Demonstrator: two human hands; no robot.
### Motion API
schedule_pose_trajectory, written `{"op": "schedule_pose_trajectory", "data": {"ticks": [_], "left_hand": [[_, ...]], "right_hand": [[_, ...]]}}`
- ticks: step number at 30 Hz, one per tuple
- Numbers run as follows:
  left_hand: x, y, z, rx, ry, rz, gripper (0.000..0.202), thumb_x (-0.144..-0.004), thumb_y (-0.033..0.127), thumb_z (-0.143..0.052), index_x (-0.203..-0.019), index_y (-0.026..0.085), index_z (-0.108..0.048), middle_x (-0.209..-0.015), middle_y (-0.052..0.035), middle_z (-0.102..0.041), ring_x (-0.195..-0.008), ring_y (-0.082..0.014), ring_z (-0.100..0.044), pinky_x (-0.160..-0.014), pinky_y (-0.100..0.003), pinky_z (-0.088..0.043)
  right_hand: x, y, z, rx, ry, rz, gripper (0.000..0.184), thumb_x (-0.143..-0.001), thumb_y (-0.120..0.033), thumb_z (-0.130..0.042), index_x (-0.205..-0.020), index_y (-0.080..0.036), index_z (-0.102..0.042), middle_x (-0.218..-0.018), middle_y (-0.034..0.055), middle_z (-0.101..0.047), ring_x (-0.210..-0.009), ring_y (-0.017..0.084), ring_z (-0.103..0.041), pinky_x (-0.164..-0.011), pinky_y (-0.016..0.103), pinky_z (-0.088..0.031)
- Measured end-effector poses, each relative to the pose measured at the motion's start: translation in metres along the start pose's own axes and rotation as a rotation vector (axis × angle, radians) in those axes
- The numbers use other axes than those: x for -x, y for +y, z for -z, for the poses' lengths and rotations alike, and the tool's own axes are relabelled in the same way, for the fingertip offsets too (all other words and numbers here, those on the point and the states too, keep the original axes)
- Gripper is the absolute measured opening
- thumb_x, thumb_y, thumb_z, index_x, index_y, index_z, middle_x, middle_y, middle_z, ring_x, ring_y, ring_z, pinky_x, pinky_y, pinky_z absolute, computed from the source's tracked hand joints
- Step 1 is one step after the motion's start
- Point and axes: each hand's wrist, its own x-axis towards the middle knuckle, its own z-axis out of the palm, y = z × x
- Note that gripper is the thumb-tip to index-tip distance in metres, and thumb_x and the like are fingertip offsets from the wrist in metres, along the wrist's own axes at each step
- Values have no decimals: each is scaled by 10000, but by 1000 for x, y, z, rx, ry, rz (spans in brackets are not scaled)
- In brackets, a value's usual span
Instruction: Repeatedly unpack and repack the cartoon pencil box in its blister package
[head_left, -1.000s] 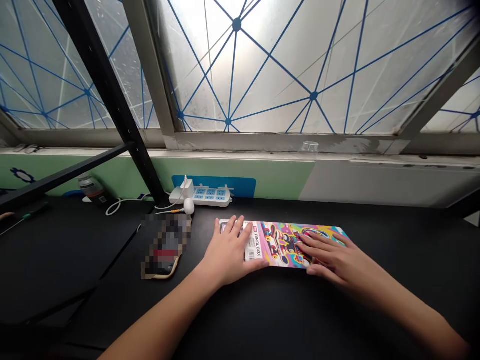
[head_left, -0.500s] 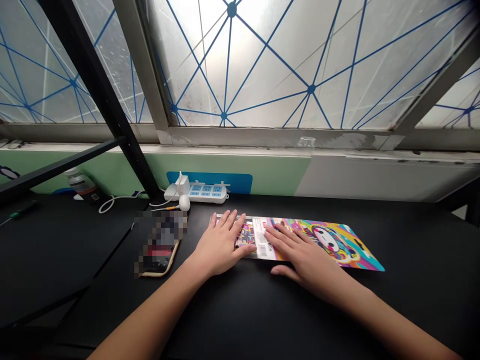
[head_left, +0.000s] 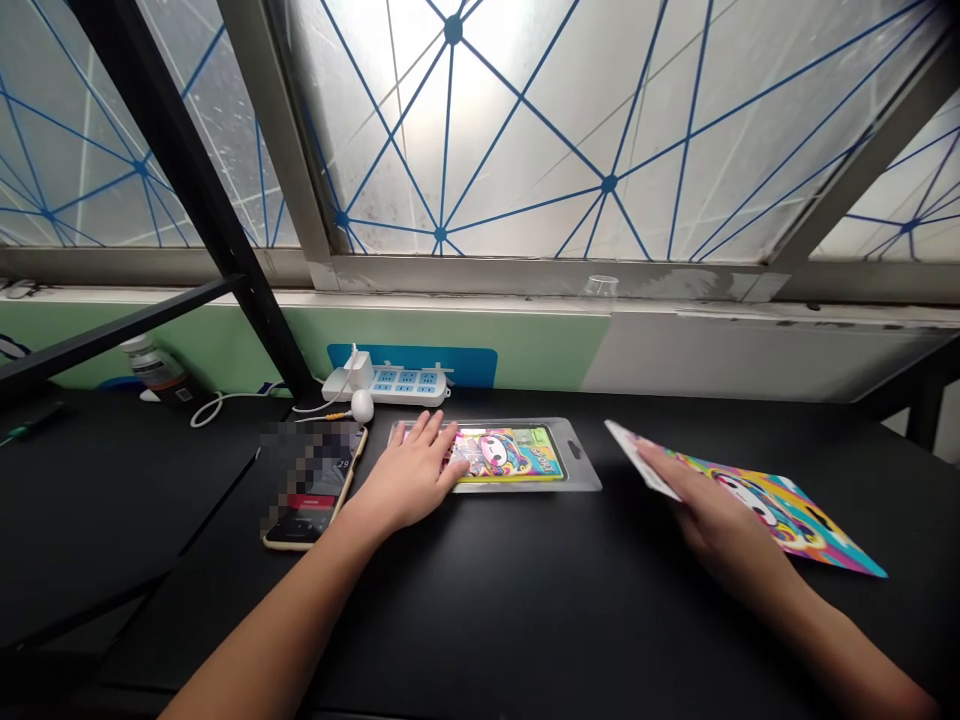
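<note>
Pencil box [head_left: 506, 453], cartoon-printed face up, sits in a clear plastic blister tray [head_left: 583, 468] lying flat near the back edge of the black desk [head_left: 525, 610], about mid-width.

Head view. Left hand [head_left: 409, 475]: open, fingers spread and nearly flat, fingertips resting on the left end of the tray, at the box's left edge; no grasp. Right hand [head_left: 720, 510]: fingers lightly curled, has hold of a printed cardboard backing card [head_left: 784, 515] near its left end. That end tilts up off the desk, white edge showing; the opposite corner slopes down toward the desk surface. Card lies right of the tray, not touching it.

Just left of the tray, a smartphone [head_left: 311, 485] in a gold-edged case lies flat, screen blurred. Along the back edge: a white power strip [head_left: 397, 385] with a charger plugged in, a white egg-shaped object [head_left: 362, 405], and a white cable [head_left: 225, 405]. Toward the left end of the desk: a bottle [head_left: 157, 370] and a green-handled screwdriver [head_left: 34, 417]. A clear plastic cup [head_left: 602, 290] stands on the windowsill.
</note>
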Motion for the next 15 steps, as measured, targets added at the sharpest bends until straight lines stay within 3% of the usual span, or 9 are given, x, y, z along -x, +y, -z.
{"op": "schedule_pose_trajectory", "data": {"ticks": [3,7,11,13,15], "left_hand": [[-4,-4,-3,-5,37,18,649,-1054,548,-310,-1575,168,-382,-1680,-152,-234,-1564,-346,-178,-1222,-618,-200],[-8,-5,-7,-6,74,2,644,-1051,560,-314,-1569,186,-395,-1675,-142,-263,-1561,-340,-198,-1221,-606,-219],[-9,-2,-10,-13,102,-8,622,-1056,536,-317,-1565,189,-402,-1674,-143,-276,-1561,-343,-201,-1219,-610,-216],[-9,1,-11,-18,109,-18,617,-1058,527,-324,-1564,183,-403,-1672,-151,-283,-1558,-348,-209,-1218,-604,-223],[-9,5,-12,-24,110,-39,616,-1057,525,-337,-1563,181,-406,-1669,-158,-290,-1556,-349,-219,-1217,-593,-235]], "right_hand": [[-7,-23,16,-26,99,26,760,-938,-57,-435,-1620,-344,-262,-1550,65,-523,-1367,308,-553,-1130,535,-461],[-8,-97,21,-112,-58,249,745,-929,-53,-422,-1616,-309,-290,-1499,47,-576,-1375,281,-546,-1107,479,-494],[-8,-177,1,-219,-216,417,540,-957,-165,-482,-1494,-208,-516,-1431,76,-631,-1289,311,-624,-1014,435,-566],[-20,-204,-13,-242,-320,458,493,-982,-321,-528,-1440,-142,-566,-1459,136,-599,-1296,373,-607,-1006,483,-566],[-40,-219,-26,-287,-382,411,573,-984,-464,-540,-1430,-106,-566,-1483,184,-570,-1332,409,-562,-1053,534,-522]]}}
